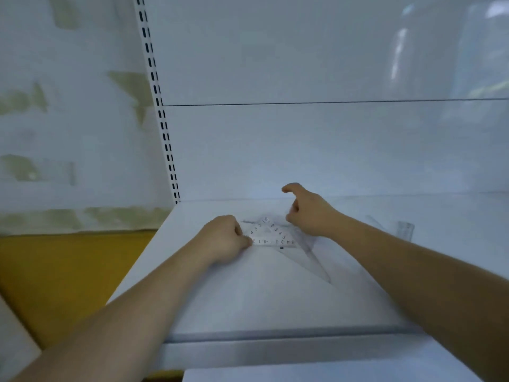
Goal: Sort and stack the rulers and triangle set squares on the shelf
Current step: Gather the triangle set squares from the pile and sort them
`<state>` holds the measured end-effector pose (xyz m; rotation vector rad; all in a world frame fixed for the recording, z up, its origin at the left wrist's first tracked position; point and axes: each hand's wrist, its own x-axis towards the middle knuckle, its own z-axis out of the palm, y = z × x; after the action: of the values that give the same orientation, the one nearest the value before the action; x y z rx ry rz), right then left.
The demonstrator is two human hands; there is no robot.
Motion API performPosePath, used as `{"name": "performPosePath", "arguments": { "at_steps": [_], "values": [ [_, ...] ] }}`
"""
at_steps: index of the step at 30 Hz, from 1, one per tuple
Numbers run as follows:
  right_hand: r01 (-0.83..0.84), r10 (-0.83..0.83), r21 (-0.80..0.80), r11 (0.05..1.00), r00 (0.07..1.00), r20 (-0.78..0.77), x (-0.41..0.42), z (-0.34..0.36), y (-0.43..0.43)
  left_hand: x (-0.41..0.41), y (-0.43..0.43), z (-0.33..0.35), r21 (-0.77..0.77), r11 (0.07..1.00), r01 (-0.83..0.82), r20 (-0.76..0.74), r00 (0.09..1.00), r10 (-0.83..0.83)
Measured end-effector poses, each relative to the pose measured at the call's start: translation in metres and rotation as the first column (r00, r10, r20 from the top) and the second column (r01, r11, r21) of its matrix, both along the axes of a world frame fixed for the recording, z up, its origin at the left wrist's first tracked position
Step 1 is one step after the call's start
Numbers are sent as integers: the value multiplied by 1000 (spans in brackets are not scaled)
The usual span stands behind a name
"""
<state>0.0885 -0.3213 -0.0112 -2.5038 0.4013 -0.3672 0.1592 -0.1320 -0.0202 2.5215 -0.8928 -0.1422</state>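
Note:
A small clear triangle set square (271,235) with black numbers lies flat on the white shelf (248,299), near the back. My left hand (224,238) pinches its left corner with curled fingers. Under and to the right of it lies a larger clear set square (305,257), faint against the shelf. My right hand (308,210) hovers over the right side of the pile, index finger stretched out to the left, other fingers loosely bent, holding nothing that I can make out. A clear ruler (405,230) lies at the far right of the shelf.
The shelf's white back panel (303,150) rises right behind the pile. A slotted upright (162,119) marks the shelf's left end. A yellow surface (68,271) lies below to the left. A lower shelf edge (303,374) shows at the bottom.

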Motion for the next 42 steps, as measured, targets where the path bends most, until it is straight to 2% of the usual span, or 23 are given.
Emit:
{"name": "performPosePath", "arguments": {
  "at_steps": [5, 7, 10, 18, 21, 24, 27, 32, 36, 42],
  "values": [
    [60, -94, 285, 957, 990, 107, -11, -7, -3, 6, 7, -6, -199, 980, -20, -17, 1000, 17],
    [57, -114, 335, 940, 982, 152, -13, -5, -2, 9, 10, -7, -277, 961, -11, -58, 998, -6],
    [40, -74, 236, 971, 988, 135, -16, -5, -2, 10, 11, -8, -331, 944, -9, -81, 997, -19],
    [-67, 67, -9, 998, 997, 39, -17, -4, -1, 9, 8, -8, -439, 887, -144, -156, 984, 82],
    [-45, 46, -24, 999, 997, 60, -19, -2, 1, 13, 9, -4, -429, 891, -150, -111, 987, 112],
    [-4, -1, 35, 999, 988, 152, -24, 1, 2, 14, 10, -2, -419, 891, -174, -124, 983, 134],
    [35, -39, 22, 999, 976, 213, -27, 10, 4, 9, 12, 1, -356, 925, -130, -106, 990, 98],
    [116, -84, -82, 990, 942, 324, -36, 38, 14, 3, 11, 7, -396, 916, -62, -101, 995, 23],
    [183, -128, -135, 974, 930, 344, -59, 46, 18, -3, 7, 5, -401, 916, 15, -68, 997, -47],
    [379, -333, -42, 925, 858, 392, -124, 23, 12, -32, 1, 14, -418, 882, 215, 26, 974, -225]
  ]
}}
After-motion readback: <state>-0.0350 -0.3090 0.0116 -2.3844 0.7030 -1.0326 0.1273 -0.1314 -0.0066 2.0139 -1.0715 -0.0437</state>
